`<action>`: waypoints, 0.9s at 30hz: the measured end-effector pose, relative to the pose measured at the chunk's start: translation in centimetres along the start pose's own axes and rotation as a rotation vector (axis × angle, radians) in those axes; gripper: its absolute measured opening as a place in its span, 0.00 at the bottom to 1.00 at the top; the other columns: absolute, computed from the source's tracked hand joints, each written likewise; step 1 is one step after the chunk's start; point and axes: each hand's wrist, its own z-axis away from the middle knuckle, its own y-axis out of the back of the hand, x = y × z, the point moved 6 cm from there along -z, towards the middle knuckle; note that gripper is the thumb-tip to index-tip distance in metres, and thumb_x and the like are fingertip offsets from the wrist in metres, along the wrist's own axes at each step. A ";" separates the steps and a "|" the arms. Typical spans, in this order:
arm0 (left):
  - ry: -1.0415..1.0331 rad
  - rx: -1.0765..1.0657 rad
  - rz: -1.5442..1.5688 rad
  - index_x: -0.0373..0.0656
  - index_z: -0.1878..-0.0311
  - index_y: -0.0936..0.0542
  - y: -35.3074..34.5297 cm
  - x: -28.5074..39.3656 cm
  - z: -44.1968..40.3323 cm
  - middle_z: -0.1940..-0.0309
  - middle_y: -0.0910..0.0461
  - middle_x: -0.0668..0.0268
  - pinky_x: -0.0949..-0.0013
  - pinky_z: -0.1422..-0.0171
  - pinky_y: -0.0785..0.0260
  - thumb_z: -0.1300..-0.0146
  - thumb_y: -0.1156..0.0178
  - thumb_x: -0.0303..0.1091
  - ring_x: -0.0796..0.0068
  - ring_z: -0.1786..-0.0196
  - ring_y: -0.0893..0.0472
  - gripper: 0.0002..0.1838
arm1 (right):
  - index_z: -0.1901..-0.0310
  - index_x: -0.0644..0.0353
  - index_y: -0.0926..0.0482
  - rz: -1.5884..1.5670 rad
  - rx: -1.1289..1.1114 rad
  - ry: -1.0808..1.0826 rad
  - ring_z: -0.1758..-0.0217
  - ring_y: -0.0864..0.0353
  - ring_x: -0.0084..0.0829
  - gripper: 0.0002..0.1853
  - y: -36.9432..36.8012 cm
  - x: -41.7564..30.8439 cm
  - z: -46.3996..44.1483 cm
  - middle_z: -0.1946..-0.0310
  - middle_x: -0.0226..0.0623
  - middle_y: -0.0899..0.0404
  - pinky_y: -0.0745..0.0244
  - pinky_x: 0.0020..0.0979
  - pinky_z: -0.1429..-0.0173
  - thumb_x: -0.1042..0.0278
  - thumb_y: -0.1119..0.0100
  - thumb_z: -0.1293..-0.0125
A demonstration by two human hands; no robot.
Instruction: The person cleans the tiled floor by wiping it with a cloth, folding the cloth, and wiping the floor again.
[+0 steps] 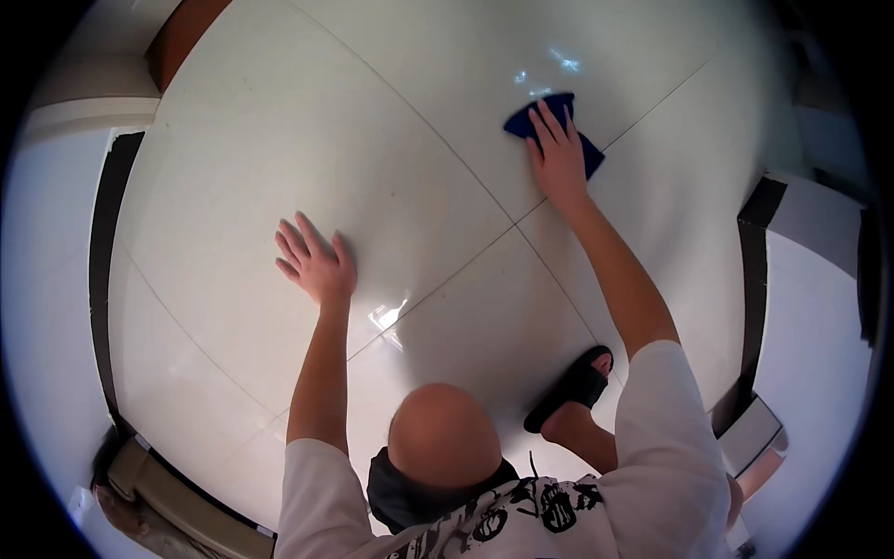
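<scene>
Glossy off-white tiled floor (419,219) with thin dark joints: the surface bearing everything I log from this remote post. Dark blue, creased fabric cloth (591,156): on the tiles, ahead and to the right, beneath my bare right hand (562,170). Black open-toed sandal (579,385): worn, set on the tiles, likely for balance. Right hand: fingers extended, slightly parted, laid over the cloth, presumably to press it against the tiles. Bare left hand (328,273): fingers spread, palm down, apparently propping the forward lean.
</scene>
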 end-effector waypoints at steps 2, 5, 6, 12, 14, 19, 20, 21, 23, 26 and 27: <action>-0.004 0.000 -0.001 0.56 0.10 0.50 0.1 0.0 0.2 0.10 0.54 0.55 0.32 0.12 0.69 0.21 0.50 0.55 0.49 0.09 0.57 0.42 | 0.28 0.55 0.22 0.009 0.018 0.008 0.19 0.35 0.61 0.24 -1.0 -1.0 -3.4 0.20 0.35 0.31 0.33 0.55 0.19 0.59 0.39 0.22; 0.002 0.000 -0.006 0.56 0.10 0.50 0.1 0.0 0.1 0.10 0.54 0.55 0.32 0.12 0.69 0.22 0.50 0.55 0.49 0.09 0.57 0.42 | 0.28 0.53 0.22 0.007 0.070 0.017 0.19 0.34 0.60 0.24 -3.2 -2.2 -10.7 0.20 0.33 0.32 0.31 0.54 0.21 0.59 0.38 0.23; 0.003 -0.006 -0.009 0.56 0.10 0.50 0.1 0.0 0.2 0.10 0.54 0.55 0.32 0.12 0.69 0.22 0.50 0.55 0.49 0.09 0.57 0.42 | 0.29 0.53 0.22 0.007 0.082 0.009 0.19 0.34 0.60 0.24 -3.7 -2.2 -11.5 0.20 0.32 0.32 0.31 0.54 0.21 0.59 0.38 0.23; 0.007 -0.013 -0.001 0.57 0.10 0.49 0.0 -0.2 0.4 0.10 0.54 0.55 0.33 0.12 0.69 0.22 0.49 0.54 0.50 0.09 0.57 0.42 | 0.31 0.52 0.19 -0.050 -0.032 0.140 0.21 0.31 0.58 0.24 -1.1 -0.8 -3.2 0.24 0.34 0.27 0.28 0.54 0.23 0.64 0.34 0.27; 0.009 -0.003 0.009 0.57 0.10 0.49 0.1 -0.1 0.1 0.10 0.54 0.55 0.33 0.12 0.69 0.22 0.49 0.54 0.49 0.09 0.57 0.42 | 0.31 0.51 0.19 -0.049 -0.020 0.125 0.21 0.31 0.57 0.23 -0.3 -1.0 -2.4 0.25 0.34 0.26 0.28 0.54 0.24 0.64 0.34 0.27; 0.000 0.004 0.010 0.57 0.10 0.49 0.0 -0.1 0.0 0.10 0.54 0.55 0.32 0.12 0.68 0.22 0.49 0.55 0.49 0.09 0.57 0.42 | 0.30 0.48 0.19 -0.067 0.086 0.087 0.21 0.30 0.57 0.23 -3.3 -2.1 -10.0 0.24 0.33 0.27 0.29 0.54 0.23 0.62 0.35 0.26; 0.000 -0.012 0.012 0.56 0.10 0.49 0.0 -0.1 0.0 0.10 0.54 0.53 0.32 0.12 0.69 0.22 0.49 0.55 0.49 0.09 0.58 0.42 | 0.30 0.47 0.19 -0.078 0.110 0.086 0.21 0.30 0.57 0.23 -4.4 -2.3 -12.2 0.23 0.33 0.27 0.30 0.55 0.22 0.60 0.36 0.25; 0.002 -0.028 0.013 0.55 0.10 0.50 0.1 -0.1 -0.1 0.10 0.55 0.52 0.32 0.12 0.70 0.22 0.49 0.56 0.48 0.09 0.59 0.43 | 0.30 0.45 0.19 -0.041 0.119 0.060 0.21 0.31 0.56 0.23 -5.1 -3.0 -13.9 0.23 0.31 0.27 0.30 0.54 0.22 0.58 0.37 0.24; 0.006 -0.039 0.011 0.54 0.10 0.50 0.3 -0.2 -0.1 0.10 0.55 0.51 0.32 0.12 0.71 0.22 0.49 0.56 0.48 0.09 0.59 0.43 | 0.29 0.42 0.19 0.033 0.132 0.007 0.20 0.31 0.55 0.23 -5.7 -4.4 -15.8 0.22 0.28 0.27 0.32 0.54 0.21 0.55 0.38 0.23; 0.008 -0.026 0.011 0.55 0.10 0.50 0.3 0.1 -0.2 0.10 0.55 0.52 0.32 0.12 0.71 0.22 0.49 0.55 0.48 0.09 0.59 0.43 | 0.28 0.36 0.20 0.047 0.078 0.028 0.18 0.32 0.50 0.23 -6.4 -4.8 -14.2 0.21 0.21 0.28 0.33 0.52 0.20 0.50 0.40 0.22; 0.010 -0.030 0.008 0.55 0.10 0.49 0.3 0.0 -0.2 0.10 0.55 0.52 0.33 0.12 0.70 0.22 0.50 0.55 0.48 0.09 0.58 0.42 | 0.28 0.35 0.20 0.021 0.042 0.085 0.18 0.33 0.48 0.23 -6.1 -5.1 -12.7 0.21 0.20 0.28 0.33 0.52 0.20 0.51 0.40 0.22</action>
